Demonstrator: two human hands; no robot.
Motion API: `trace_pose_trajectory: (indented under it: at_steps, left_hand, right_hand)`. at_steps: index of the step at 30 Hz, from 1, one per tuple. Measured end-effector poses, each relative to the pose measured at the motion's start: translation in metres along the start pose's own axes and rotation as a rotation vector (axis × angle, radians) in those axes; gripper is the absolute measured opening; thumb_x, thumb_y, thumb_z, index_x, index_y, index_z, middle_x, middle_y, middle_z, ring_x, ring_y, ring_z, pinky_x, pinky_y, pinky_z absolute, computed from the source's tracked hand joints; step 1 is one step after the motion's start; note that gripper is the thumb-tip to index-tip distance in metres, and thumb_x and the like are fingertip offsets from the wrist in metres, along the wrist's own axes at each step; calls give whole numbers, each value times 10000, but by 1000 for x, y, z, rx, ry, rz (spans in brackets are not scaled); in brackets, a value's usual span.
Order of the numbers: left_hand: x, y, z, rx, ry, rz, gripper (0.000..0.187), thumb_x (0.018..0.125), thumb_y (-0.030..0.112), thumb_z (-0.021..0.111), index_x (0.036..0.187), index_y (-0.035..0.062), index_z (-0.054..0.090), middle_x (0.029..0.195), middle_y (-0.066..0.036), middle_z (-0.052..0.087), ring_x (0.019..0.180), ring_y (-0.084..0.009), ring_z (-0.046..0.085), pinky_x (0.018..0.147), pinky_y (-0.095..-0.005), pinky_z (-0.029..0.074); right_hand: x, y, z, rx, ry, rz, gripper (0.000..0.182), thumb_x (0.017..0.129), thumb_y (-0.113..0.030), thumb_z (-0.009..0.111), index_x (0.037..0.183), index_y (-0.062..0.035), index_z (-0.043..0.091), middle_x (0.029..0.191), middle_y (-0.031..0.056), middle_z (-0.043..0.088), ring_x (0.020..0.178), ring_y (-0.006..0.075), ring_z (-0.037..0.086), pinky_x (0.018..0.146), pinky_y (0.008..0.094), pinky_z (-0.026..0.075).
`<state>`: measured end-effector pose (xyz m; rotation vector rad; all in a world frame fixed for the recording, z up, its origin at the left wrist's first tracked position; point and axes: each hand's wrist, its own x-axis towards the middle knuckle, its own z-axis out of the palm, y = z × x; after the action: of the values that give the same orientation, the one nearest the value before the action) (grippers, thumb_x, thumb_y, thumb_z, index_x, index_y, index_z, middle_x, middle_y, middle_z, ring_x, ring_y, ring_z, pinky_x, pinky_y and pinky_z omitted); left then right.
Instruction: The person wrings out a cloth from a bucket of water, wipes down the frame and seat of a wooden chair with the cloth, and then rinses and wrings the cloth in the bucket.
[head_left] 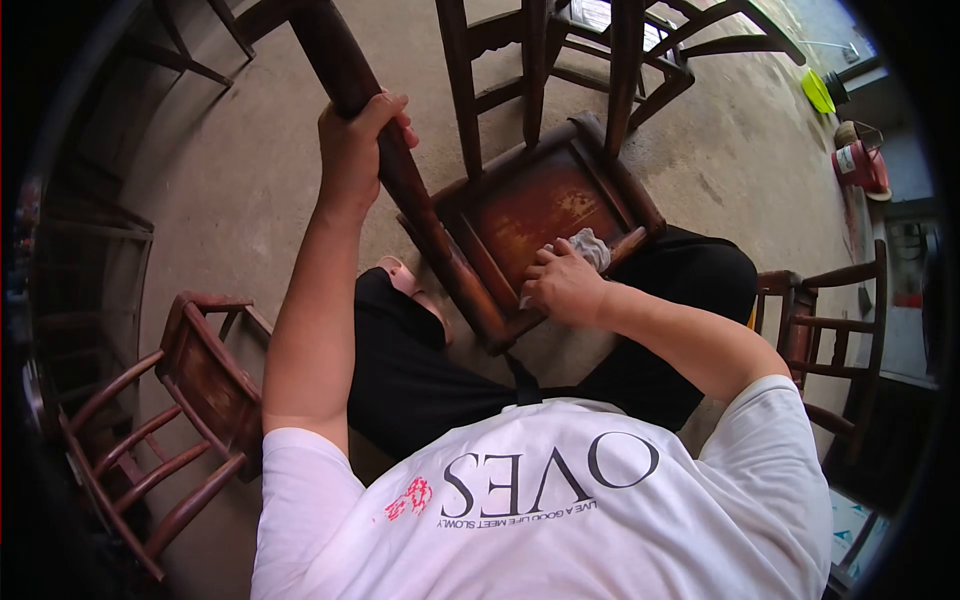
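Observation:
A dark brown wooden chair (530, 215) stands between my legs, its square panel facing me with the finish worn pale in patches. My left hand (360, 150) is wrapped round a thick wooden post (400, 180) of this chair, on the left side. My right hand (565, 285) presses a crumpled grey-white cloth (590, 248) against the chair's near edge. The fingers of my right hand are bent over the cloth, which partly hides under them.
Another wooden chair (210, 385) lies tilted on the left. More chairs stand at the right (835, 320) and top (690, 45). A red bucket (860, 168) and a bright green item (818, 92) are at the far right. Concrete floor (240, 190) surrounds me.

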<state>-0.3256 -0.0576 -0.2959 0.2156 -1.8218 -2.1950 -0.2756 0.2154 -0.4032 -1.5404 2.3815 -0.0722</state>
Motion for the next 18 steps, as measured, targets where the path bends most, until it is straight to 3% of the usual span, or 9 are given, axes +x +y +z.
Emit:
trace_pose_trajectory:
  at_steps: [4,6,11,14,18]
  left_hand:
    - [-1,3,-1,30,-26,1,159,754,143,615,792,15,529,614,-75,552,540,-168,572,539,-276,467]
    - [0,0,-2,12,-20,1,157,755,140,614,791,13,529,611,-76,551,534,-168,569,535,-277,467]
    - [2,-3,1,-20,7,-2,156,754,134,616,784,7,530,598,-80,548,510,-169,557,517,-281,462]
    - [1,-2,1,-29,21,5,163,746,137,621,779,5,531,590,-81,545,498,-170,552,507,-281,457]
    - [-2,-2,1,-13,25,12,167,740,137,621,780,5,527,593,-81,543,500,-173,553,506,-278,455]
  right_hand:
    - [4,19,-2,-195,-205,34,164,738,-284,585,853,-177,631,880,-9,604,959,192,514,841,416,350]
    - [-3,29,-16,-180,-253,144,218,753,-282,585,898,-127,632,904,36,625,970,221,535,838,422,361]
    - [3,11,1,17,-133,250,206,733,-271,594,818,-90,646,865,48,627,944,226,548,830,401,363]
    - [22,-29,-1,-13,-168,172,184,713,-250,595,786,-87,639,837,41,621,936,223,554,817,399,372]
    - [10,-12,4,111,-54,151,160,705,-224,576,783,-94,627,806,37,620,930,225,560,812,407,379]
